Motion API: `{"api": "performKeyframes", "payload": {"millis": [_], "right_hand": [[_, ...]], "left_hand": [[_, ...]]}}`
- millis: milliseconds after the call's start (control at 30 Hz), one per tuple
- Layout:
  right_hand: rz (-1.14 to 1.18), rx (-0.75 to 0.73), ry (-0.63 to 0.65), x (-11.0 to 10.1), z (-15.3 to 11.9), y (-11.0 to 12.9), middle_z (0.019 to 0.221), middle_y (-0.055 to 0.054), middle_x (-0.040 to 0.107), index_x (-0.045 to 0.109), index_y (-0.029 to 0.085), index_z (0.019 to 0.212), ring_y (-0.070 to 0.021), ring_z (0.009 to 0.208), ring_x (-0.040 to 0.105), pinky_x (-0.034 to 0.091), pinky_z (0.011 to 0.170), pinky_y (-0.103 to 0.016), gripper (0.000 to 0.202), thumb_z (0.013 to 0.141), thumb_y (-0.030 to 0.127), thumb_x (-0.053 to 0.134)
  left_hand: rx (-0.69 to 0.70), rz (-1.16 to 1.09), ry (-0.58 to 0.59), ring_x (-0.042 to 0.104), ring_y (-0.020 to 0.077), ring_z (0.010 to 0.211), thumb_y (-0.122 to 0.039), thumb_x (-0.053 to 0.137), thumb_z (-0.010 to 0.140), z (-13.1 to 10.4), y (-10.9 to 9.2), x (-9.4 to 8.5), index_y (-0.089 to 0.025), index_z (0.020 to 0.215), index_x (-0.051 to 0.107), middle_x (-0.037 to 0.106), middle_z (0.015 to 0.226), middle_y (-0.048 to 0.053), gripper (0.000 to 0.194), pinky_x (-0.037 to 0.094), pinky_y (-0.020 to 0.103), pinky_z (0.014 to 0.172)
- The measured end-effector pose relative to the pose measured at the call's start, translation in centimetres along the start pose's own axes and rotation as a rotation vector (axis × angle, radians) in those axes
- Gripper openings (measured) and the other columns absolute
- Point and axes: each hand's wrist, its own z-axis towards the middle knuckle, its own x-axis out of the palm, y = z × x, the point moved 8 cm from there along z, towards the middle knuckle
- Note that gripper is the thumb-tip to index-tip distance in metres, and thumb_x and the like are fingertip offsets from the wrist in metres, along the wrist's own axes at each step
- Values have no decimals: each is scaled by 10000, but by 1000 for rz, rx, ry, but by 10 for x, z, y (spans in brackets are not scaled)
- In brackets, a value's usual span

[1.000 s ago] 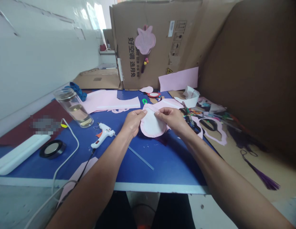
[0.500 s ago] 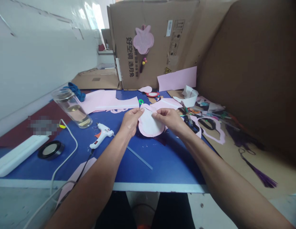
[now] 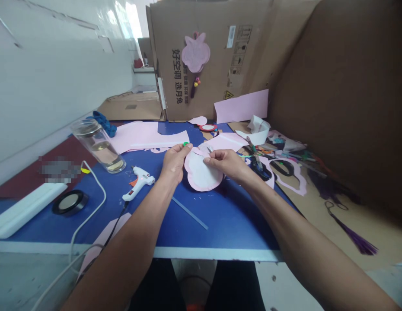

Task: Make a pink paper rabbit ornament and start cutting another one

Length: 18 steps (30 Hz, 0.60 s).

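The left grip (image 3: 174, 164) is narrowed to a pinch, thumb uppermost, on the upper left edge of a pink-edged white piece (image 3: 205, 172). The right grip (image 3: 229, 166) is likewise pinched close, at the upper right of that piece, which lies between the two, rounded end toward the person. A pale, pointed sliver (image 3: 209, 149) shows at the right grip's fingertips, too small to identify.

Just beyond the left grip's thumb is a green ring (image 3: 186, 144); a pink sheet (image 3: 223, 141) is just past the right grip. Near the right grip, on its right, are scissors (image 3: 260, 166), then a pink cut-out outline (image 3: 303, 181) and, well apart, a purple tassel (image 3: 359, 239).

Left of the left grip, a white glue gun (image 3: 139, 183) rests on the blue worktop (image 3: 227, 229), with a clear strip (image 3: 189, 212) lying nearer the person. Farther left are a glass (image 3: 105, 149) part filled with pale liquid and a black tape roll (image 3: 70, 202).

Well beyond both grips stands a cardboard box (image 3: 214, 95), with a pink flower-shaped pouch (image 3: 196, 54) against its face.
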Motion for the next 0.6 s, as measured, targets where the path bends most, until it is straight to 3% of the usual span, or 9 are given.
{"api": "performKeyframes", "payload": {"millis": [200,300,433,600], "right_hand": [[-7,18,15,1,-1,-1,651,13,613,662,191,726,-124,585,487,346,528,-262,408,685,558,834],[-12,16,19,1,1,-3,648,14,606,658,194,724,-126,582,483,347,527,-265,411,687,565,830],[-37,12,13,1,2,-4,642,10,602,651,201,714,-133,579,483,350,533,-271,409,693,565,837],[-26,5,39,4,0,-2,621,20,587,644,201,705,-125,566,464,334,526,-265,407,693,560,837]], "left_hand": [[18,18,-47,548,100,512,-379,1038,578,1,2,-6,-166,619,642,626,578,-26,451,434,235,533],[22,22,-50,560,106,513,-431,1016,637,1,1,-6,-160,657,672,642,588,-16,439,448,239,539],[14,19,-46,680,163,615,-548,928,775,-1,-2,-3,-159,785,740,742,691,47,432,521,264,606],[-11,45,-74,779,227,771,-517,878,842,-3,-5,-4,-155,854,749,812,809,109,385,585,295,688]]}}
